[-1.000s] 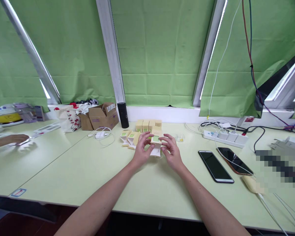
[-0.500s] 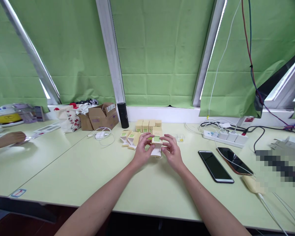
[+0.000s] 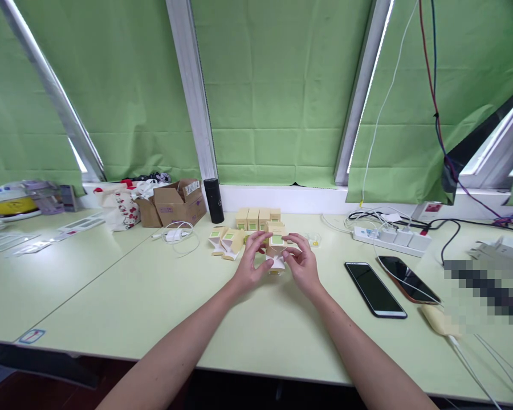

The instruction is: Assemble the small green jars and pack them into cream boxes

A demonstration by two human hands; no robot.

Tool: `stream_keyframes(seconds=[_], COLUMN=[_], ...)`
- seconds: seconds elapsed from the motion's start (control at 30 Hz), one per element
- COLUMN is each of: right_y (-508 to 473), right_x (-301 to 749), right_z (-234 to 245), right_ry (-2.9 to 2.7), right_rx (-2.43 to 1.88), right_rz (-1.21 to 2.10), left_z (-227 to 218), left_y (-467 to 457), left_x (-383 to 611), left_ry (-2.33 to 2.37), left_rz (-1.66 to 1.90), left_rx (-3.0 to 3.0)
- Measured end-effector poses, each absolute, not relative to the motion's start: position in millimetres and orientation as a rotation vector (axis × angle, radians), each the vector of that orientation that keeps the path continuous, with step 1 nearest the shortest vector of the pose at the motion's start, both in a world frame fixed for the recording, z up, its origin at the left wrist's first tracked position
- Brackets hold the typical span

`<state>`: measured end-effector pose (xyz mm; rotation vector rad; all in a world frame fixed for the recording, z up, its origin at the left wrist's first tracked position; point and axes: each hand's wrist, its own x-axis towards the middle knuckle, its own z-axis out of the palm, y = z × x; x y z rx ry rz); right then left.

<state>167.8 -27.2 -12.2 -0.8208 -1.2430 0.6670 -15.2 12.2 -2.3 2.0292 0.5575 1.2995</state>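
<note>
Between my two hands is a small cream cardboard box with a green square on its face; its white-lined lower flap stands out toward me. My left hand curls round the box's left side, thumb at the flap. From the right, my right hand grips it with thumb and fingers. Under the flap something clear shows, too small to make out. Just left of my left hand lie unfolded cream boxes with open flaps. Behind my hands stands a row of closed cream boxes. A small clear plastic piece lies right of my right hand.
Two phones lie on the table at right, near a power strip with cables. Back left are a black bottle, a brown carton, a bag and a white charger.
The box in my hands has shifted slightly right and its flap shows more openly. Another person's hand at the far left has gone out of view.
</note>
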Motion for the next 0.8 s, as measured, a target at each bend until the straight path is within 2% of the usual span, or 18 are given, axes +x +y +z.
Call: stream_keyframes(seconds=[0.3,0.8], right_y=[-25.3,-22.7], right_x=[167.4,166.4], right_z=[-11.1,-15.5], right_ry=[-1.209,-1.220], right_rx=[-0.851,-0.897], right_rz=[0.628,0.699], left_z=[-6.0,-1.3], left_y=[13.1,8.7], left_x=[-16.7,-14.3], left_ry=[0.537,0.624], left_rz=[1.186,1.330], left_rx=[2.113,1.998])
